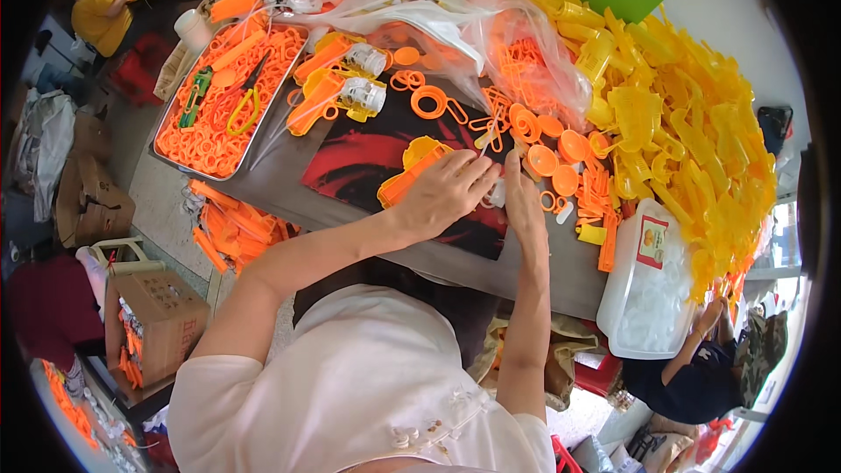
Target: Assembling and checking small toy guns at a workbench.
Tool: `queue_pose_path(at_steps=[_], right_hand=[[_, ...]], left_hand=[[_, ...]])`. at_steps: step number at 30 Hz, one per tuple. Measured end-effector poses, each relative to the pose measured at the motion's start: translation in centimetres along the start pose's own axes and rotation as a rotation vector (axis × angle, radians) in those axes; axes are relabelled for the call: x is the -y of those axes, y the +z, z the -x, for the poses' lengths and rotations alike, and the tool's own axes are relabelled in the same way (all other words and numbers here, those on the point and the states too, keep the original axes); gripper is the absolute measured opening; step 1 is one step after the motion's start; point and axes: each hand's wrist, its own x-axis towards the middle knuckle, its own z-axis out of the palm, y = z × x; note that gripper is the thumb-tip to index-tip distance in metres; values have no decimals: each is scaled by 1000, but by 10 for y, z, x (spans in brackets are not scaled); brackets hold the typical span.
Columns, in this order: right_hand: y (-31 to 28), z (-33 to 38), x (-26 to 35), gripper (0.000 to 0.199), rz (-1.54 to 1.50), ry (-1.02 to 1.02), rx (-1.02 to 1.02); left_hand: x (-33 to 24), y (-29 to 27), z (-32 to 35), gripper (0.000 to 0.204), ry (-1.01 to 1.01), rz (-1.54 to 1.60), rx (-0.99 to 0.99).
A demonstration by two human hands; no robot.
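While both hands meet over the dark red-and-black mat (368,166) near the bench's (289,177) front edge, the left hand (445,193) lies fingers-curled on an orange-and-yellow plastic toy piece (412,171), a flat orange bar joined to a rounded yellow cap. The right hand (523,197) pinches something small and pale between fingertips; what it is cannot be told. Just beyond, orange funnels (552,158) and orange rings (429,101) lie scattered. A heap of yellow parts (683,123) fills the bench's right side, a metal tray (194,164) of orange rings the left corner, and a white tub (644,298) the near right edge.
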Motion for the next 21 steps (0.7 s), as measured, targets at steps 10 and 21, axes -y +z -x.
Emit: queue_pose_path(at_steps=[10, 21], right_hand=[[1, -6, -10, 30, 354, -813, -247], [-24, 35, 13, 15, 757, -1068, -183]], left_hand=[[70, -1, 10, 50, -228, 639, 86], [60, 4, 13, 50, -26, 427, 95]])
